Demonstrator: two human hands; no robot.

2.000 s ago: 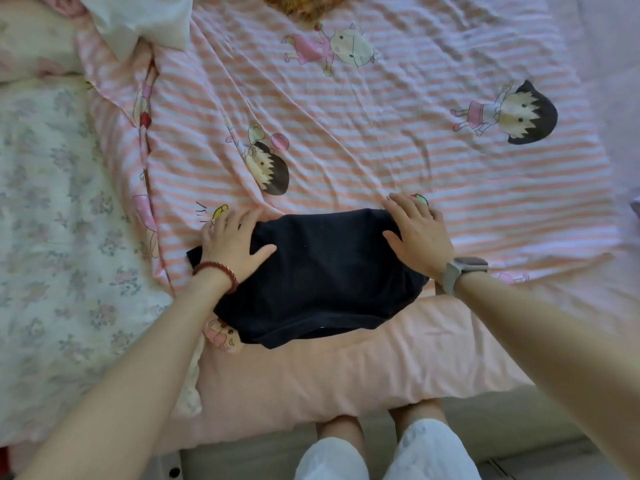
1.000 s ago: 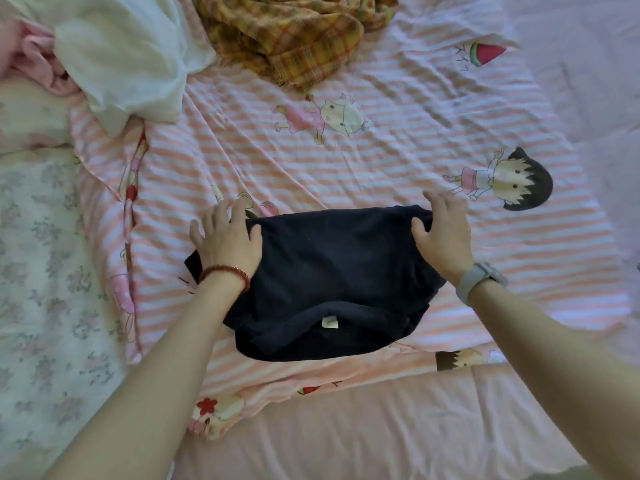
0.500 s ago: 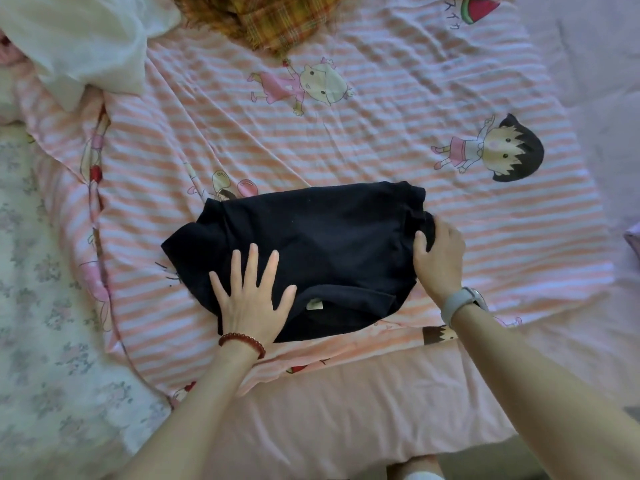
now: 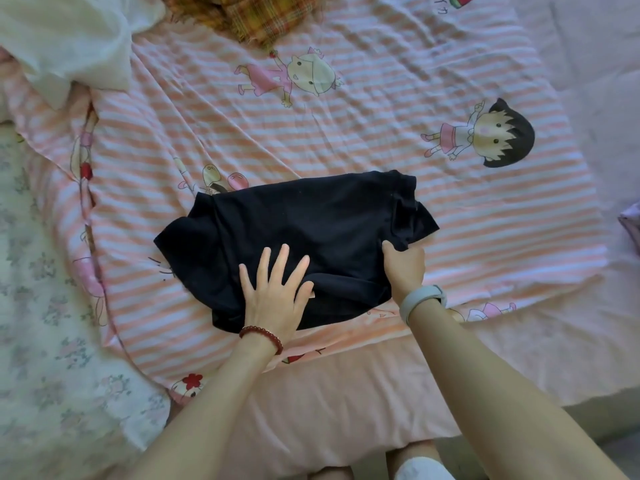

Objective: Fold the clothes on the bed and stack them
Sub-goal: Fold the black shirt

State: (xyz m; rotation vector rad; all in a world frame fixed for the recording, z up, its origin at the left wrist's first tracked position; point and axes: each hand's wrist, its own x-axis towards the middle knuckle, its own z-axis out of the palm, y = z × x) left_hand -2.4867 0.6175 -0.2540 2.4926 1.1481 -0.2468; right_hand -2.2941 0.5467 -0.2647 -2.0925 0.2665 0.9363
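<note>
Dark garment (image 4: 304, 230): laid partly folded on the striped sheet (image 4: 398, 109), near the bed's front edge.
Left hand (image 4: 273, 292): pressed flat on its near edge, fingers spread.
Right hand (image 4: 403, 263): its right edge is pinched.

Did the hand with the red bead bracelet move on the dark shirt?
Yes. The left hand slid from the dark shirt's far left corner to its near edge, toward the person, and presses flat there.

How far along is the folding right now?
Early. The dark garment is partly folded; the left hand presses it flat while the right hand pinches its right edge. The plaid garment and white cloth lie unfolded at the top. No stack shows.
</note>
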